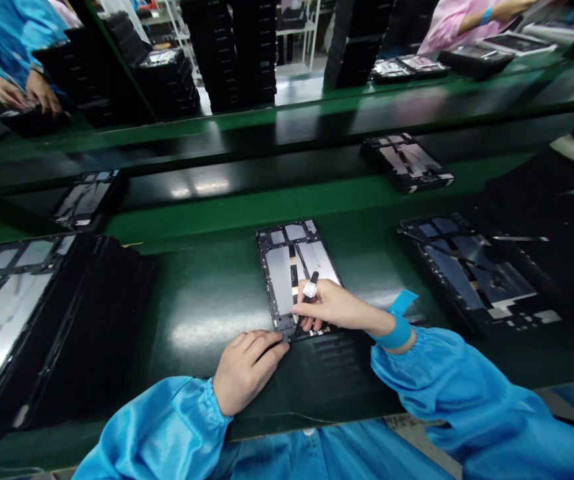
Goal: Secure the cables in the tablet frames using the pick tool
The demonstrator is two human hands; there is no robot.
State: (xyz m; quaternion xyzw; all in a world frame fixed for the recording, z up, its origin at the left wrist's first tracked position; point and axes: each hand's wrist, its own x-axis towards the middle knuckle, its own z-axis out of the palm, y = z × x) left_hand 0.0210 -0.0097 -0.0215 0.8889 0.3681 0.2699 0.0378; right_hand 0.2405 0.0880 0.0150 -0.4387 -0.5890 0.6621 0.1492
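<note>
An opened tablet point(279, 267) lies on the green bench in front of me, its silvery inner plate, black frame and dark flex cables showing. My right hand point(329, 303) is closed round a black pen-like tool point(313, 280) with a white band near its top. The tool slants down to the tablet's lower part, where its tip is hard to make out. At the tablet's near left corner, my left hand point(249, 367) holds the edge between thumb and fingers. A blue strap point(397, 331) circles my right wrist.
Tall stacks of black tablet housings stand at left point(101, 320). At right lie another opened tablet point(477, 267) and metal tweezers point(521, 238). Two further units point(409, 160) point(87, 197) sit farther back. Beyond the bench, a co-worker's hands point(29, 93) work at upper left.
</note>
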